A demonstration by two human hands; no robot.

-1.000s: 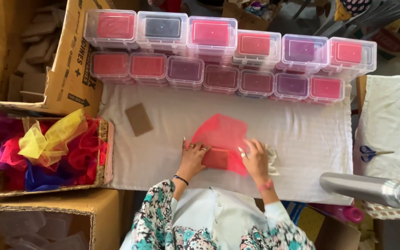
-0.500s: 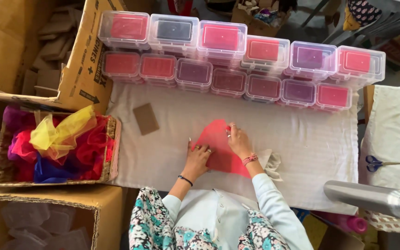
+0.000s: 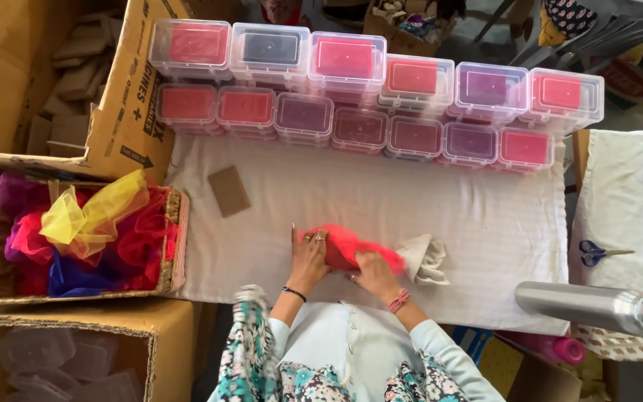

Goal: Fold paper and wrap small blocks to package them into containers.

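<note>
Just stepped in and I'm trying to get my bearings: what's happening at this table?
A person is seated at a table covered with a white cloth. Both hands press on a piece of red netting: the left hand at its left end, the right hand on its right part. A crumpled pale cloth lies just beside it. Clear plastic boxes line the far edge, a basket of coloured netting stands at left, and a brown card lies apart.

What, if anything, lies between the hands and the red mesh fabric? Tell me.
Nothing visible. The left hand and the right hand both rest directly on the red mesh fabric, on the white cloth.
</note>
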